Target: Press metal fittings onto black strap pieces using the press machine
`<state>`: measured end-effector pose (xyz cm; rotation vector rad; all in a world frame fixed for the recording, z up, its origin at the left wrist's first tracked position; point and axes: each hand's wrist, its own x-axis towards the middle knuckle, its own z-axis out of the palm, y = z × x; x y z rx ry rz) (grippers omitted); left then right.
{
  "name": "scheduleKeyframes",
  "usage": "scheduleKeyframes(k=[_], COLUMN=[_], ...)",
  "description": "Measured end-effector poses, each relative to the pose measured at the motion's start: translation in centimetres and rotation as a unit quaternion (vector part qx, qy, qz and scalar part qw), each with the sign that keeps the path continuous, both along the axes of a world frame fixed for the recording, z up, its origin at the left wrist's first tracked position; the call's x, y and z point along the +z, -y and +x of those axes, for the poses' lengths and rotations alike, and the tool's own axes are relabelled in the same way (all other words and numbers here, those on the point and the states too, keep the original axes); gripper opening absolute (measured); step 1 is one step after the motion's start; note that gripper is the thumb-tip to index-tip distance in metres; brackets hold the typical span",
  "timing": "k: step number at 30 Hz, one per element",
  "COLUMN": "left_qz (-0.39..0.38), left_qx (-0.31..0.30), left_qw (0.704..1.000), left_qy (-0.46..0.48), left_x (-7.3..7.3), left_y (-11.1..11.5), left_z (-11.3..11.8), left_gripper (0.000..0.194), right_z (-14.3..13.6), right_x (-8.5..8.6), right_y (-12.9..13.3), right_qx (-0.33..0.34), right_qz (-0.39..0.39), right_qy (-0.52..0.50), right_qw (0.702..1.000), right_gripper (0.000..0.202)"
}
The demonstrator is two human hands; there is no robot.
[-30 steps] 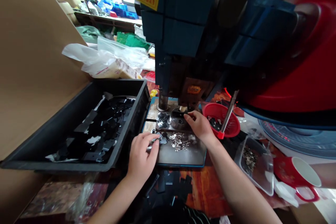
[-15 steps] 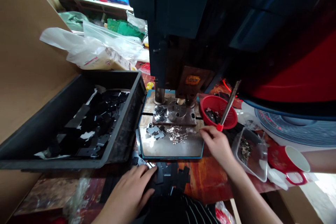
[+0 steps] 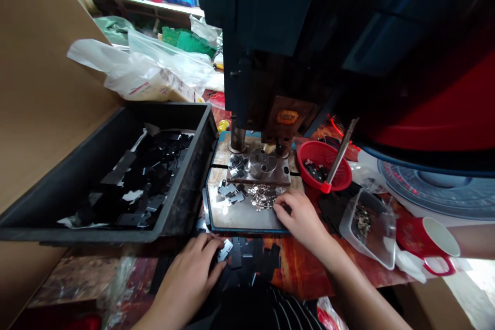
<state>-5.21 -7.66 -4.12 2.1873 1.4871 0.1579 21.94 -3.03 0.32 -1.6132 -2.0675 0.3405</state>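
My left hand [image 3: 191, 273] is at the front edge of the press, its thumb and fingers closed on a small flat metal plate [image 3: 225, 250]. Dark flat plates [image 3: 243, 255] lie on the table beside it. My right hand [image 3: 300, 217] rests on the right of the metal press bed [image 3: 247, 220], thumb and fingertips curled together. They touch the edge of a pile of small shiny metal pieces [image 3: 261, 198]; whether a piece is between the fingertips is hidden. More flat plates [image 3: 231, 192] are left of that pile, in front of the die with a round disc [image 3: 263, 164].
The press head [image 3: 266, 20] hangs above the bed. Left stands a black bin [image 3: 176, 216] of dark plates. To the right are a red basket [image 3: 344, 178], a metal rod with a red end [image 3: 340, 154], a clear tub [image 3: 382, 247] of small parts and a red mug [image 3: 412, 237].
My right hand has moved left and down, from the bed's right edge to the pile of small pieces. In my left hand a metal plate now shows between the fingers.
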Motion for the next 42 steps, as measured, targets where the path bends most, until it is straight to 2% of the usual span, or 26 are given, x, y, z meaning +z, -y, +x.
scheduleKeyframes(k=[6,9,12,19,24,30,33,36,39,42], left_qz=[0.01,0.011,0.022,0.036,0.016,0.038,0.022,-0.016,-0.087,-0.21], left_qx=[0.001,0.011,0.021,0.006,0.013,0.004,-0.032,-0.008,0.059,0.121], left_qw=[1.0,1.0,1.0,0.999,0.999,0.996,0.995,0.991,0.965,0.896], left_qy=[-0.002,-0.009,-0.006,0.04,0.047,0.075,0.089,0.134,0.241,0.373], left_x=[0.2,0.4,0.3,-0.6,-0.2,0.0,0.0,0.9,2.7,4.7], left_y=[0.0,0.2,0.5,0.3,0.1,0.6,0.7,0.2,-0.7,-1.6], left_z=[0.6,0.5,0.1,0.0,0.5,0.8,0.8,1.5,2.9,4.3], left_gripper=[0.025,0.03,0.032,0.026,0.019,0.014,0.008,0.011,0.015,0.021], right_z=[-1.0,-1.5,-1.6,-0.9,-0.8,-1.8,-2.9,-3.9,-4.4,-4.6], right_x=[2.2,2.5,2.4,2.0,1.8,1.0,0.2,-0.5,-0.8,-0.7], right_y=[-5.5,-7.9,-8.5,-6.0,-1.4,4.3,5.6,5.9,5.6,5.2], right_qx=[-0.031,-0.025,-0.011,0.016,0.048,0.107,0.133,0.137,0.096,0.034], right_qz=[0.135,0.158,0.163,0.184,0.162,0.052,-0.023,-0.081,-0.122,-0.161], right_qy=[-0.007,0.049,0.096,0.03,-0.036,-0.107,-0.124,-0.135,-0.175,-0.267], right_qw=[0.99,0.986,0.982,0.982,0.985,0.987,0.983,0.978,0.972,0.95], right_gripper=[0.01,0.014,0.019,0.026,0.024,0.023,0.024,0.025,0.029,0.028])
